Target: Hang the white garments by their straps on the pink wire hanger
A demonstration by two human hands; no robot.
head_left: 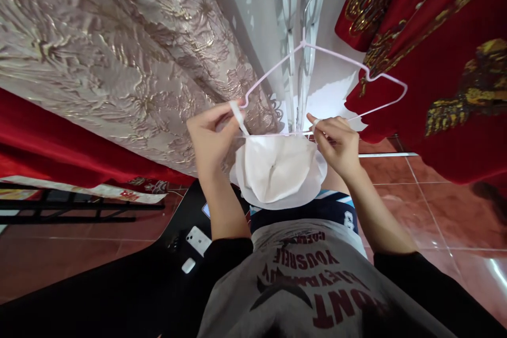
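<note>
A pale pink wire hanger (348, 60) hangs in front of me from a white rack (301, 21). A white face mask (279, 171) droops below the hanger's bottom bar. My left hand (209, 134) pinches the mask's left strap (237, 115) near the hanger's left corner. My right hand (336, 142) pinches the mask's right strap at the bottom bar. Both hands have their fingers closed on the straps.
A beige embroidered cloth (119, 58) hangs at the left above a red cloth (47, 142). Red garments with gold patterns (447, 63) hang at the right. A black table (119, 285) with a white phone (198, 240) stands at lower left. The floor is red tile (435, 206).
</note>
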